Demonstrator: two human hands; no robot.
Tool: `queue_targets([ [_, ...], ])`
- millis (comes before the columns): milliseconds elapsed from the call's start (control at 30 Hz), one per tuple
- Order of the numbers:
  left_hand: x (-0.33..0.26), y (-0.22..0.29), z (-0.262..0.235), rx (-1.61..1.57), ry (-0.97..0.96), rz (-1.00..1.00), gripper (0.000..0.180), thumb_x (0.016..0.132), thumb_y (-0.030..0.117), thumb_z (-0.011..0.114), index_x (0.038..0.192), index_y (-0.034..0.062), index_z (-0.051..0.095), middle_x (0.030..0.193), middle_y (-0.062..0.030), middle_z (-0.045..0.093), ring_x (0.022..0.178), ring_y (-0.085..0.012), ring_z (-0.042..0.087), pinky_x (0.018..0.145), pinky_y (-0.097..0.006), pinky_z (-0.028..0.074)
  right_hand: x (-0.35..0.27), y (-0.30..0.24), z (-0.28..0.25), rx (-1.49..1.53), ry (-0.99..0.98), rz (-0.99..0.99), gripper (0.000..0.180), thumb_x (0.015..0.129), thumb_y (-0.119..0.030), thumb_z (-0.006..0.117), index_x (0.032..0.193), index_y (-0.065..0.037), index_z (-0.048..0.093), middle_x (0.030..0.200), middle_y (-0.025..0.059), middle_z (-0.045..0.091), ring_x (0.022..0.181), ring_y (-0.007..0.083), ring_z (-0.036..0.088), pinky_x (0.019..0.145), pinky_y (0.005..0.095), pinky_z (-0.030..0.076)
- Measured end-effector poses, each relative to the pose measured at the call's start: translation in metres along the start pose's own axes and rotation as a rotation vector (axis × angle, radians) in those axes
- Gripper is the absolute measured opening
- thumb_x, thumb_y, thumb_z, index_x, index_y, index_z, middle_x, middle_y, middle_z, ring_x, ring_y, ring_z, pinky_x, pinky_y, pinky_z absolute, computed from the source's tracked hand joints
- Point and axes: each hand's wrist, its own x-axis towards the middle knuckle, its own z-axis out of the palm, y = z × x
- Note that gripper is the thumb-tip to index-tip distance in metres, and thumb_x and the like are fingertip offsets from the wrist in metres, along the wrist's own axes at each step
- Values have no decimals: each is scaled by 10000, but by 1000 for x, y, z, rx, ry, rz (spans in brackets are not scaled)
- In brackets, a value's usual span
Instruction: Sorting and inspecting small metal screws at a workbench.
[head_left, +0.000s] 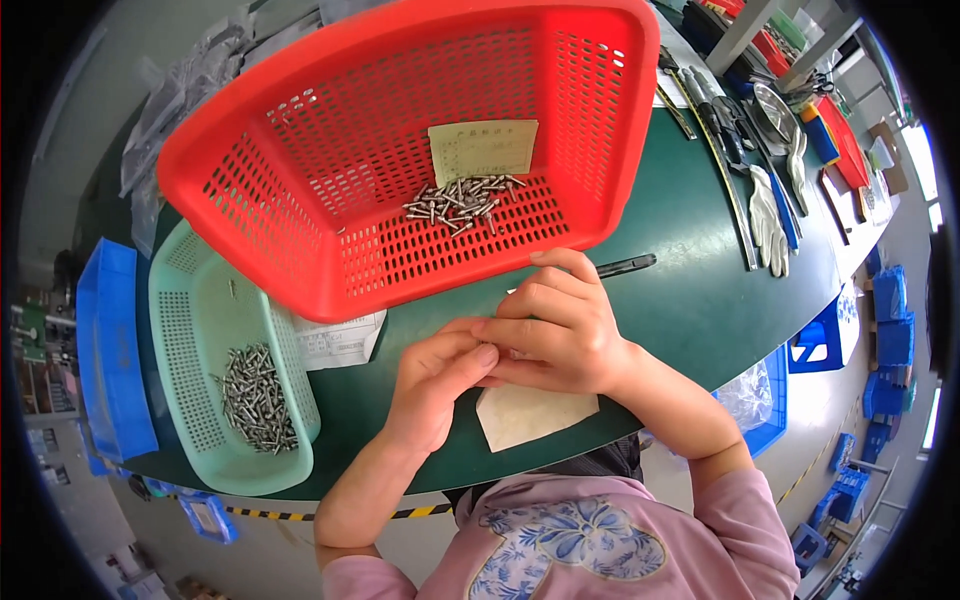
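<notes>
Both hands met over the dark green worktop (690, 300), just in front of the red perforated basket (300, 190). The left hand (432, 380) had its fingers curled, fingertips touching the right hand (560, 325), whose fingers were bent inward; whether either grip pinched anything could not be told. A loose heap of metal screws (462, 203) lay inside the red basket below a paper slip (484, 150). More screws (255, 398) lay in the pale green basket (190, 330) at the left.

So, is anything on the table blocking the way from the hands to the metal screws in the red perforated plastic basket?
Only the red perforated plastic basket's near wall stands between both hands and the metal screws; its top is open.
</notes>
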Motion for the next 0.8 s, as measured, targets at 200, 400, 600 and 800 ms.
queue_targets([
  [200,3,8,2,74,166,53,209,907,138,582,1017,-28,647,1076,-70,584,927,-154,604,759,-264,517,20,23,-22,110,-150,165,259,665,-131,694,923,-116,690,790,36,583,773,230,569,856,383,397],
  [400,5,11,3,39,214,83,230,913,184,588,1024,-6,653,1048,-52,601,914,-127,595,730,-253,510,46,64,15,-367,-262,18,78,688,-84,613,752,-87,658,797,49,573,828,240,562,862,380,414],
  [600,6,9,2,32,264,106,255,904,202,602,1044,-5,651,1052,-47,604,909,-121,593,723,-255,509,59,56,13,-426,-312,-11,42,671,-117,639,688,-91,611,777,53,555,813,230,557,858,372,413],
  [800,5,7,3,9,271,148,243,905,185,599,1028,-17,655,1050,-55,601,883,-125,600,715,-245,512,33,-5,-5,-128,-158,110,160,593,-135,721,691,-111,597,762,16,548,733,222,543,823,372,415],
])
